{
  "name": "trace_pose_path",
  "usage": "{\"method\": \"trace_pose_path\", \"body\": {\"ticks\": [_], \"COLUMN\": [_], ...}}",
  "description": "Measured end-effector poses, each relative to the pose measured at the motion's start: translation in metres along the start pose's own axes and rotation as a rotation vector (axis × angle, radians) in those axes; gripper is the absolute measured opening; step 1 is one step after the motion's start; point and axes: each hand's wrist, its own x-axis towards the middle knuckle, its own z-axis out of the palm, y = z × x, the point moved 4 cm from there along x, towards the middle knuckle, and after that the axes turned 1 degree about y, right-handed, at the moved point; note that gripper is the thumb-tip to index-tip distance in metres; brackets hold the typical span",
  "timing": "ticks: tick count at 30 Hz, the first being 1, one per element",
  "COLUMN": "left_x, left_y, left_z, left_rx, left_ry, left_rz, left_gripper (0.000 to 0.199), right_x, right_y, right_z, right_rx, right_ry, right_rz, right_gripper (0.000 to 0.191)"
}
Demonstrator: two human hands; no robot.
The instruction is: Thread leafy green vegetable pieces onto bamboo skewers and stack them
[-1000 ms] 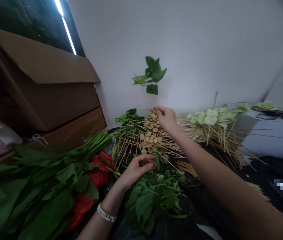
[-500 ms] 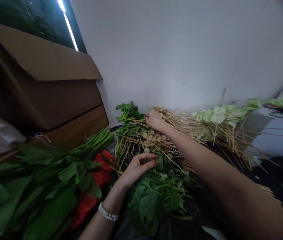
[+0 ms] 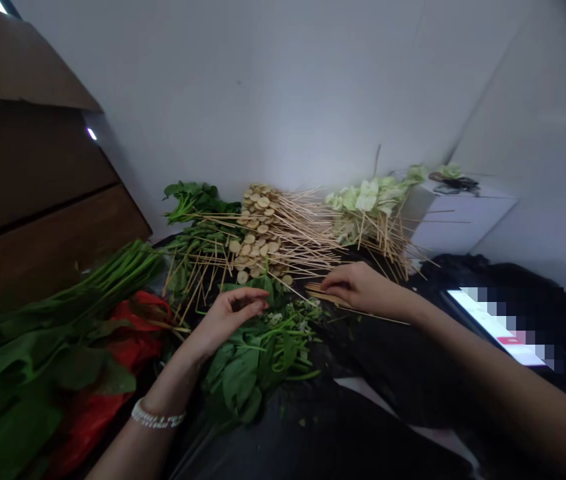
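My left hand (image 3: 227, 317) lies palm up, fingers loosely curled and apart, on a heap of loose green leaves (image 3: 257, 357); nothing shows in it. My right hand (image 3: 357, 287) reaches across the black sheet (image 3: 363, 413), and its fingertips pinch the ends of a small bundle of bare bamboo skewers (image 3: 320, 293). Behind both hands lie stacked skewers: tan round slices (image 3: 257, 233) in the middle, dark greens (image 3: 195, 223) to the left, pale cabbage pieces (image 3: 367, 197) to the right.
A long bundle of leafy stalks (image 3: 63, 313) lies on a red bag (image 3: 130, 333) at the left, below a brown cardboard box (image 3: 37, 173). A white box (image 3: 455, 213) stands by the wall at the right. A lit screen (image 3: 493, 323) lies near my right forearm.
My right hand held a skewer of greens up, laid it on the far stacks, then drew back to the bare skewers. The view swung right. My left hand stayed on the leaves.
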Motion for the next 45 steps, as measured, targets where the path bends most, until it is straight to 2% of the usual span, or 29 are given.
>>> {"method": "trace_pose_path", "body": {"ticks": [3, 5, 10, 12, 17, 20, 22, 27, 30, 33, 38, 41, 45], "left_x": [0.002, 0.003, 0.001, 0.001, -0.001, -0.002, -0.002, -0.003, -0.006, -0.011, -0.016, -0.019, -0.024], "left_y": [-0.003, -0.004, 0.000, 0.002, 0.005, 0.005, 0.005, 0.004, 0.010, 0.017, 0.024, 0.031, 0.036], "left_z": [-0.001, -0.001, -0.001, -0.001, -0.002, -0.002, -0.001, 0.006, 0.013, 0.018, 0.012, -0.001, -0.009], "left_rx": [0.012, 0.021, 0.049, 0.054, 0.056, 0.060, 0.063, 0.107, 0.223, 0.389, 0.488, 0.500, 0.593], "left_ry": [-0.011, -0.007, 0.024, 0.031, 0.033, 0.033, 0.031, -0.002, -0.036, -0.081, -0.190, -0.211, -0.346], "left_rz": [0.005, 0.004, 0.006, 0.010, 0.016, 0.027, 0.038, 0.060, 0.090, 0.147, 0.203, 0.223, 0.207], "left_gripper": [0.036, 0.036, 0.036, 0.036, 0.036, 0.035, 0.034, 0.030, 0.029, 0.026, 0.021, 0.021, 0.019], "right_x": [-0.022, -0.030, -0.039, -0.041, -0.049, -0.052, -0.051, -0.029, -0.012, -0.002, -0.005, -0.011, -0.013], "right_y": [0.031, 0.046, 0.055, 0.055, 0.059, 0.054, 0.043, -0.003, -0.032, -0.050, -0.049, -0.044, -0.041], "right_z": [0.017, 0.031, 0.055, 0.053, 0.032, 0.025, 0.020, 0.008, 0.017, 0.039, 0.072, 0.074, 0.072], "right_rx": [-0.275, -0.369, -0.452, -0.461, -0.467, -0.468, -0.484, -0.479, -0.479, -0.548, -0.549, -0.488, -0.438], "right_ry": [-0.101, -0.119, -0.137, -0.163, -0.205, -0.185, -0.101, 0.305, 0.458, 0.560, 0.626, 0.717, 0.747], "right_rz": [0.186, 0.259, 0.329, 0.340, 0.386, 0.357, 0.309, 0.171, 0.044, -0.065, -0.123, -0.158, -0.156], "right_gripper": [0.022, 0.022, 0.023, 0.022, 0.022, 0.022, 0.024, 0.027, 0.034, 0.039, 0.035, 0.030, 0.027]}}
